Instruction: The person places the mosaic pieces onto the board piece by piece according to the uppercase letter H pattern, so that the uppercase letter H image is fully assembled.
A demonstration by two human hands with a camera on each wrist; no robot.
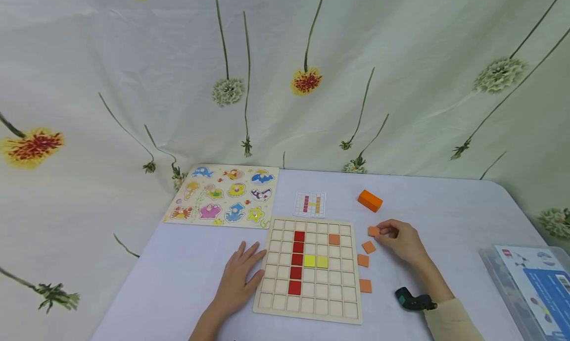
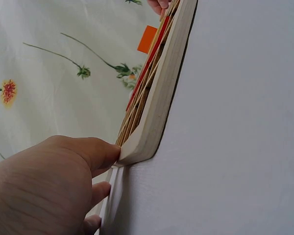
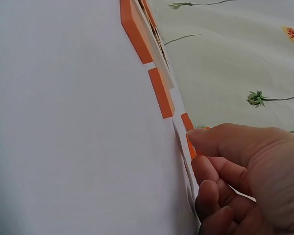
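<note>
Right, from my end: right hand (image 1: 403, 239) has a narrow pinch, thumb and index fingertip on an orange tile (image 1: 372, 231), off the right side of the grid board (image 1: 307, 312); I can't tell if it's clear of the tabletop (image 1: 427, 202). Left hand (image 1: 238, 277) isn't gripping: fingers spread, hand against the board's left edge; left wrist view gives me the thumb touching the rounded board corner. Three loose orange tiles (image 1: 363, 260) run down the right side from the pinched one, the top one turned askew, the lower two just beside the board edge; contact there I can't call. On the grid I read five red tiles (image 1: 296, 259) stacked in the third column, two yellow tiles (image 1: 315, 261) side by side right of the middle red, and one seated orange tile (image 1: 334, 239) in the sixth column, level with the top red. Pattern card (image 1: 310, 213) lies behind the board, orange block (image 1: 370, 201) right of it, sea-animal puzzle (image 1: 222, 217) back left, plastic case (image 1: 530, 291) far right. Flowered cloth (image 1: 276, 113) hangs behind.
</note>
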